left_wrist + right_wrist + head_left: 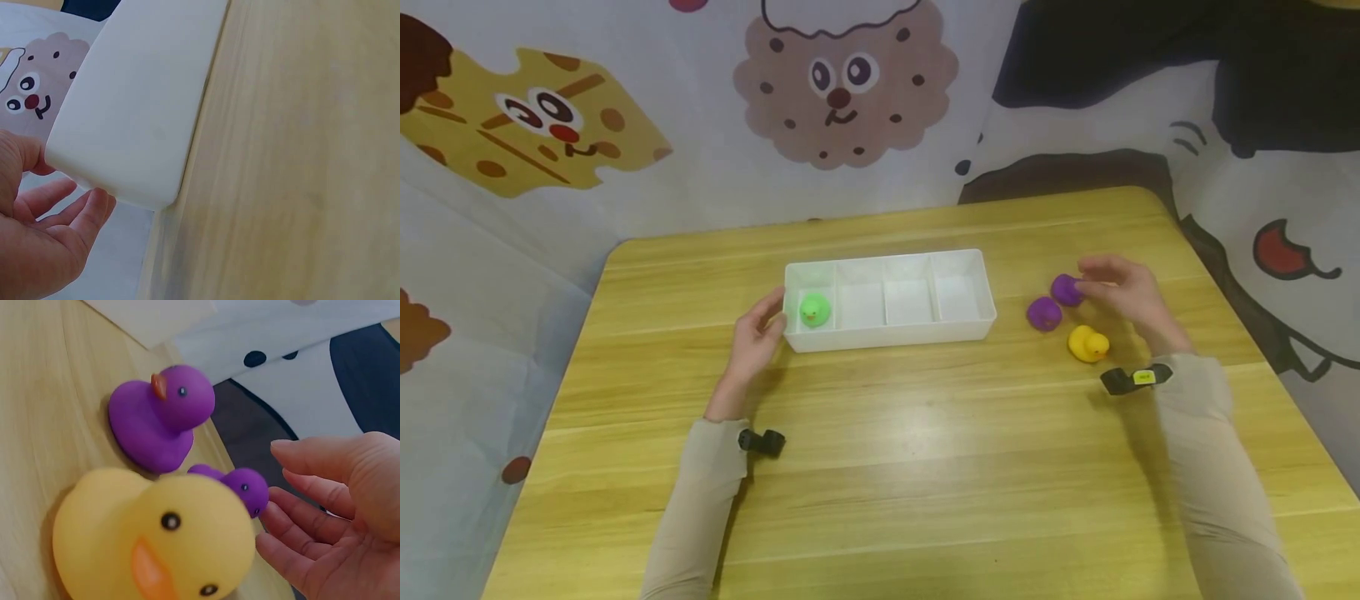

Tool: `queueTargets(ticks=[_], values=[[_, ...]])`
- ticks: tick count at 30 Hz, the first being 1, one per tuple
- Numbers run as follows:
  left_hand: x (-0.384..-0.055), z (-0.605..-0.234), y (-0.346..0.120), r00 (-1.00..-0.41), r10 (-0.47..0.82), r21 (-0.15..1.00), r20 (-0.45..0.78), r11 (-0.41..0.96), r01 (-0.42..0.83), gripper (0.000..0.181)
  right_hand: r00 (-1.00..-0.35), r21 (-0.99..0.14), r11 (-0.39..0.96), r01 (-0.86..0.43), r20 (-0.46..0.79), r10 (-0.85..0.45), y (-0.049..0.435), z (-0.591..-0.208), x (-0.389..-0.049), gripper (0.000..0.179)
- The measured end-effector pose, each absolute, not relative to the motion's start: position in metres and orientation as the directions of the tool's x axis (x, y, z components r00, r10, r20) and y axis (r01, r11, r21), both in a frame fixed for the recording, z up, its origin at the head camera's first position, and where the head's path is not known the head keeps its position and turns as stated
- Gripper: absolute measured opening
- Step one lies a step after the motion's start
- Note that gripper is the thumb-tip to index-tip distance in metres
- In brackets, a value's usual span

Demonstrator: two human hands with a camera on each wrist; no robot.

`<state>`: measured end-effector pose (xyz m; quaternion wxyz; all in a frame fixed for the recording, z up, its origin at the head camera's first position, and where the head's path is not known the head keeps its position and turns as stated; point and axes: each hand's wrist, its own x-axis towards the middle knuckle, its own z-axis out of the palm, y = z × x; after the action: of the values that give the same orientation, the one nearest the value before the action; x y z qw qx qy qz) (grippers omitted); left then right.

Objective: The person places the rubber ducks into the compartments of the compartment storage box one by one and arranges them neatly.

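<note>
My left hand [756, 337] touches the left end of a white tray [887, 337] with its fingers and thumb; in the left wrist view the fingers [94, 209] lie against its end wall. A green rubber duck [815, 310] sits in the tray's leftmost compartment. On the right, my right hand [1123, 296] is held beside a purple rubber duck [1066, 290], thumb and fingers apart, with nothing held. A second purple duck [153, 419] stands close by. Nearest the right wrist is a yellow rubber duck [1087, 343], which partly hides the farther purple duck [247, 490] in the right wrist view.
Dividers split the tray into several compartments in a row. The wooden table [910, 467] reaches back to a cloth [707, 125] printed with cartoon figures. A small black camera is strapped at each wrist.
</note>
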<state>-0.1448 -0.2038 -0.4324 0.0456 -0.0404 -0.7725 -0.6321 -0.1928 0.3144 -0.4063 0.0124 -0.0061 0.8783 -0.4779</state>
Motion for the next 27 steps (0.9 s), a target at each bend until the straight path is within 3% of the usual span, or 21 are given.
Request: queueTargets(ticks=[15,27], values=[[-0.144,-0.433,-0.204,-0.992,0.007,0.969,0.126,0.215,0.125,0.043,-0.989,-0.824,0.566,0.027,-0.105,-0.106,0.323,-0.415,-0.195,0.048],[-0.133,-0.409,-0.193,-0.996,-0.011,0.975,0.090,0.207,0.086,0.043,-0.985,-0.807,0.587,0.057,-0.140,-0.097,0.322,-0.415,-0.196,0.049]])
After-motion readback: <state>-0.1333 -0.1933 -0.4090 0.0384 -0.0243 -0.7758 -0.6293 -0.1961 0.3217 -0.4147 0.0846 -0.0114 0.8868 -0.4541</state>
